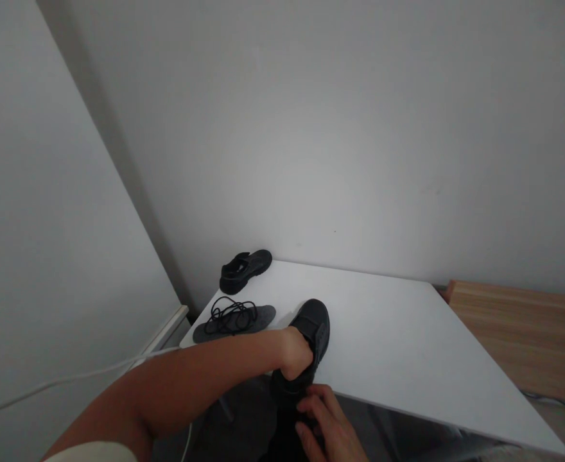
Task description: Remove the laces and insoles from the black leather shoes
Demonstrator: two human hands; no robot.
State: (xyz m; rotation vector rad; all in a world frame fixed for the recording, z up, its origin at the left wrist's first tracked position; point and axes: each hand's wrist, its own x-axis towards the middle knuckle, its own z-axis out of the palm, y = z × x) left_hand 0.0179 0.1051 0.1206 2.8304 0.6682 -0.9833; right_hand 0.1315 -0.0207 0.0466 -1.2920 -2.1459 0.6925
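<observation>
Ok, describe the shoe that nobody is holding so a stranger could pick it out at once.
Start at the white table and go to its far left corner, by the wall. The black shoe sits there on its sole, apart from both hands. Unlike the other shoe, which has the left hand inside it, it stands alone beyond the flat insole and the laces.

Dim, flat, even light fills the room; the white walls [340,128] read as grey. No glare and no hard shadows, only a soft dark band down the wall corner [119,173]. The black shoes [311,340] lose detail in murk. Straight edges bow slightly near the borders.
</observation>
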